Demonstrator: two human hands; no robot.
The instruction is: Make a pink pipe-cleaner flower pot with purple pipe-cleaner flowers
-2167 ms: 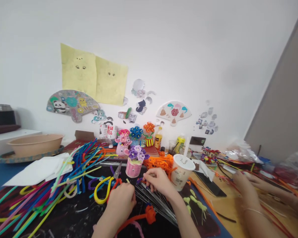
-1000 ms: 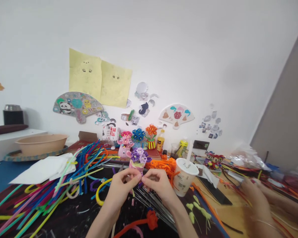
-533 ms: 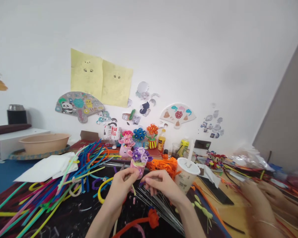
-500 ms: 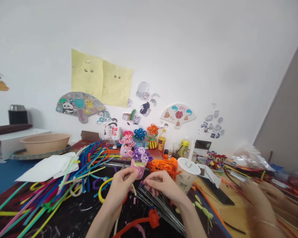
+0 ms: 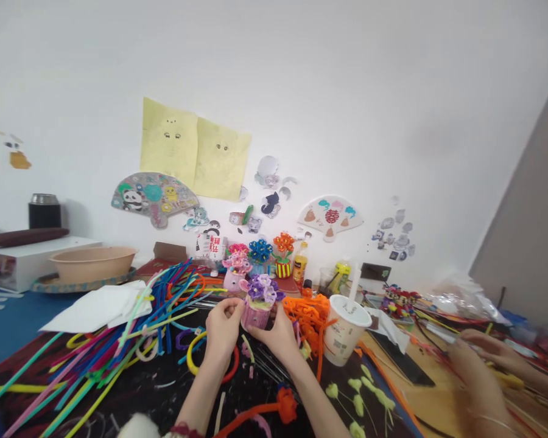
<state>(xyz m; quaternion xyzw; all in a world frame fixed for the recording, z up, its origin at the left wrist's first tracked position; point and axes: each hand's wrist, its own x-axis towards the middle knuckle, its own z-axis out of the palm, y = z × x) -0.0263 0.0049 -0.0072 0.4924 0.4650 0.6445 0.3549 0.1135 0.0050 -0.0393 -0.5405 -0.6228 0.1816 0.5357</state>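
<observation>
A small pink pot of purple and lilac pipe-cleaner flowers (image 5: 256, 311) is held up in front of me. My right hand (image 5: 278, 336) grips it from the right, its thumb across the lower front and its fingers behind. At the pot's left side, my left hand (image 5: 223, 328) is closed with thumb and fingertips together; whatever they pinch is too small to make out. Below lie a thin bundle of metal wires (image 5: 274, 368), partly hidden by my right arm, and an orange pipe-cleaner flower (image 5: 287, 406) on a long stem. A yellow ring (image 5: 192, 356) lies beside my left wrist.
Loose coloured pipe cleaners (image 5: 95, 359) spread across the left. Right of my hands stand an orange pipe-cleaner heap (image 5: 308, 313) and a paper cup (image 5: 342, 340) with a straw. Finished flower pots (image 5: 283, 267) line the back by the wall. A co-worker's hands (image 5: 479, 359) work at far right.
My right hand has moved from beside the pot onto it, and the purple piece it pinched is out of sight. My left hand has shifted to the pot's left side. The view has swung slightly left.
</observation>
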